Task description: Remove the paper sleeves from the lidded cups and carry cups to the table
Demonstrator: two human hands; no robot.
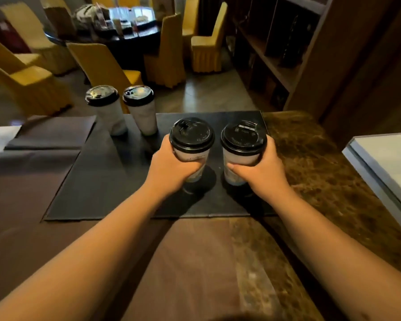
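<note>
Left hand (171, 167), right hand (259, 167): fingers wrapped round one lidded cup each.

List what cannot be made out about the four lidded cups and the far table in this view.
Head view only:
- Near cups: left hand and right hand wrap the left cup and right cup, hiding any print and their bases.
- Contents: black lids cover all four, including the far cups.
- Round table: items on it are too small and blurred.

Single head-worn wide-angle view, looking forward and down along both forearms, close over the bench (310, 163), dining chairs (102, 63) and shelving (276, 54) farther ahead
</note>
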